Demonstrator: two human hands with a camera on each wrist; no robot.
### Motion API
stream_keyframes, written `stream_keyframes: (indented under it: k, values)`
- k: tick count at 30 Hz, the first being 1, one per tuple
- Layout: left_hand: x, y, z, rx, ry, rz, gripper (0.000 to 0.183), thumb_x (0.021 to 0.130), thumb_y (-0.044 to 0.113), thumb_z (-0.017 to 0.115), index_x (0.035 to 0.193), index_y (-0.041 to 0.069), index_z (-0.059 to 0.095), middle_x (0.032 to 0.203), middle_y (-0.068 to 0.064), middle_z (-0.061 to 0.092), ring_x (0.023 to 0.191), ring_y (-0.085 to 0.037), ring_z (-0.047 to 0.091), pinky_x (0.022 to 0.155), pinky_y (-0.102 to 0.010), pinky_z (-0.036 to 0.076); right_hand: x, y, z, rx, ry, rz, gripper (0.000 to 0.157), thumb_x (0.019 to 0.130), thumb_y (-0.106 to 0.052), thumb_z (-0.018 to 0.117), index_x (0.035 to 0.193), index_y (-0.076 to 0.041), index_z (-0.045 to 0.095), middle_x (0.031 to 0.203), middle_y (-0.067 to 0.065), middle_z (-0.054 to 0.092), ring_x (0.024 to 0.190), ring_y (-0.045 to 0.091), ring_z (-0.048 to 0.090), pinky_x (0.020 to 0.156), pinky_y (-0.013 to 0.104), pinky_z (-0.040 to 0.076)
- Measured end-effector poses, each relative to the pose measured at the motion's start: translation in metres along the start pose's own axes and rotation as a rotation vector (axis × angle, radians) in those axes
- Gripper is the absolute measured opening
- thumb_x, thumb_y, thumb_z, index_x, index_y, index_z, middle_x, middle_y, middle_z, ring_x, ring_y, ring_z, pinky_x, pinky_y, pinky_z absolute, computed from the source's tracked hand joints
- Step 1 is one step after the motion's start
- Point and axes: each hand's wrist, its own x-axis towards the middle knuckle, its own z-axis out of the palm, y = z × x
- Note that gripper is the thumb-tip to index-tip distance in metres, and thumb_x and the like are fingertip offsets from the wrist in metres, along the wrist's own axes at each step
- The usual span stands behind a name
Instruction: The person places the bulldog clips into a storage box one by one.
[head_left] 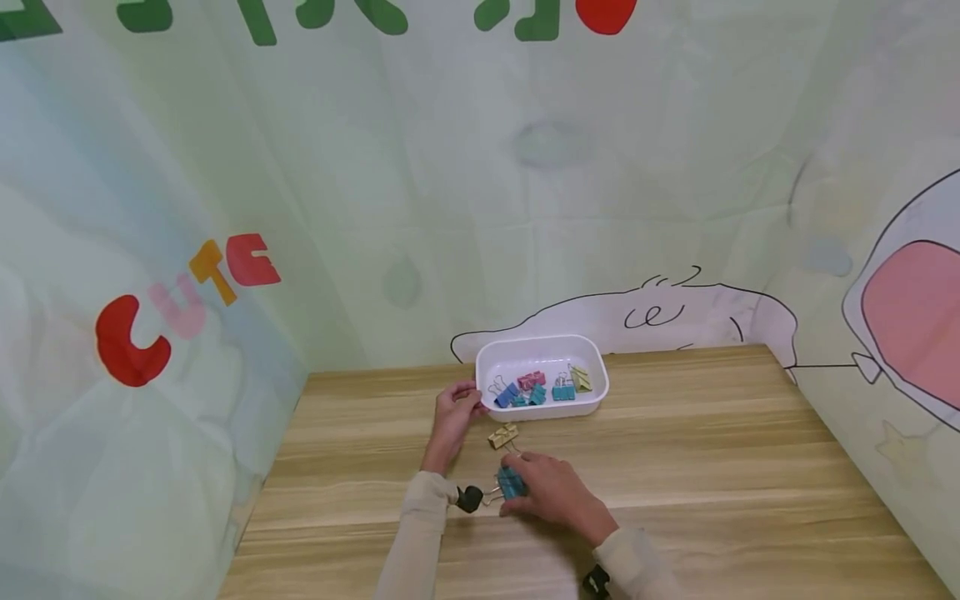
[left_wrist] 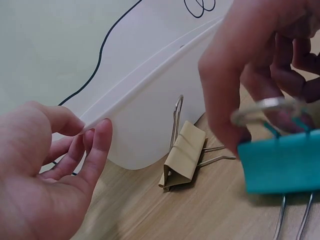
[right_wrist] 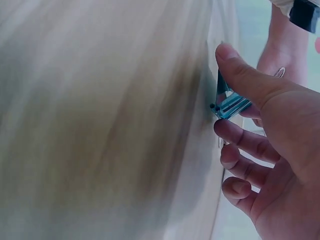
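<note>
My left hand (head_left: 452,417) pinches the rim of a white plastic tray (left_wrist: 145,130) at its near left corner, thumb above and fingers below. Between thumb and forefinger, my right hand (head_left: 555,490) holds a large teal binder clip (left_wrist: 280,162), close over the wooden table in front of the tray. Its wire handles show in the left wrist view. A yellow binder clip (head_left: 503,435) lies on the table between the tray and my right hand, handles spread. In the tray are a blue clip (head_left: 506,394), a pink clip (head_left: 532,380), teal clips (head_left: 563,390) and a yellow-green clip (head_left: 581,379).
The wooden table (head_left: 712,433) stretches to both sides and toward me. Behind it and at the sides hangs a pale printed cloth backdrop (head_left: 465,208), its lower edge meeting the table right behind the tray.
</note>
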Motion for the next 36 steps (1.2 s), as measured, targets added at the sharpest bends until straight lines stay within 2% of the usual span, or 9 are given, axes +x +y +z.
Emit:
stream_keyframes:
  k: [4,10,15,20,24,28,36]
  values:
    - [-0.001,0.000,-0.001,0.003,0.002,-0.003,0.033,0.100,-0.007,0.057,0.130,-0.021,0.051,0.103,-0.013,0.055,0.083,-0.020,0.064,0.075,-0.025,0.063,-0.002,0.004,-0.010,-0.005,0.005,0.007,0.069,0.082,-0.059,0.082,0.133,-0.017,0.064,0.101,-0.002,0.068,0.083,0.011,0.059,0.067,0.029,0.054]
    - [0.000,-0.001,0.000,0.002,0.007,-0.004,0.033,0.099,-0.009,0.058,0.128,-0.021,0.051,0.104,-0.015,0.055,0.084,-0.022,0.064,0.074,-0.024,0.063,-0.004,0.012,-0.032,-0.031,0.037,0.022,0.067,0.083,-0.052,0.084,0.133,-0.013,0.065,0.104,0.001,0.071,0.086,0.014,0.062,0.072,0.033,0.058]
    - [0.001,-0.001,-0.001,0.004,-0.003,0.004,0.032,0.099,-0.008,0.058,0.128,-0.021,0.051,0.106,-0.016,0.054,0.085,-0.023,0.065,0.077,-0.025,0.063,-0.004,0.022,-0.053,-0.069,0.066,0.027,0.064,0.083,-0.050,0.085,0.129,-0.011,0.066,0.097,-0.001,0.068,0.080,0.013,0.059,0.066,0.031,0.055]
    - [-0.002,0.005,-0.001,0.005,-0.024,-0.005,0.033,0.100,-0.008,0.056,0.130,-0.022,0.050,0.106,-0.016,0.054,0.081,-0.018,0.065,0.080,-0.031,0.064,-0.002,0.030,-0.074,-0.105,0.089,0.050,0.060,0.082,-0.052,0.084,0.125,-0.015,0.065,0.089,-0.005,0.062,0.074,0.012,0.053,0.055,0.030,0.049]
    - [-0.001,0.003,-0.002,0.007,-0.018,-0.003,0.034,0.100,-0.008,0.056,0.131,-0.021,0.050,0.106,-0.015,0.054,0.082,-0.019,0.065,0.079,-0.029,0.064,-0.001,0.032,-0.093,-0.159,0.110,0.065,0.061,0.081,-0.054,0.084,0.123,-0.015,0.064,0.088,-0.002,0.064,0.073,0.013,0.054,0.052,0.031,0.048]
    - [-0.001,0.004,-0.001,0.007,-0.011,-0.004,0.034,0.100,-0.007,0.058,0.130,-0.021,0.050,0.106,-0.015,0.053,0.083,-0.020,0.065,0.076,-0.024,0.063,0.002,0.036,-0.108,-0.197,0.128,0.062,0.064,0.081,-0.057,0.083,0.124,-0.013,0.065,0.089,-0.001,0.065,0.073,0.014,0.054,0.053,0.030,0.048]
    - [0.000,0.002,-0.001,0.003,-0.001,-0.017,0.033,0.100,-0.008,0.057,0.129,-0.021,0.051,0.104,-0.015,0.054,0.082,-0.020,0.065,0.074,-0.024,0.063,0.013,0.045,-0.136,-0.162,0.137,0.085,0.066,0.082,-0.055,0.083,0.125,-0.010,0.064,0.091,0.003,0.067,0.073,0.016,0.055,0.058,0.030,0.052]
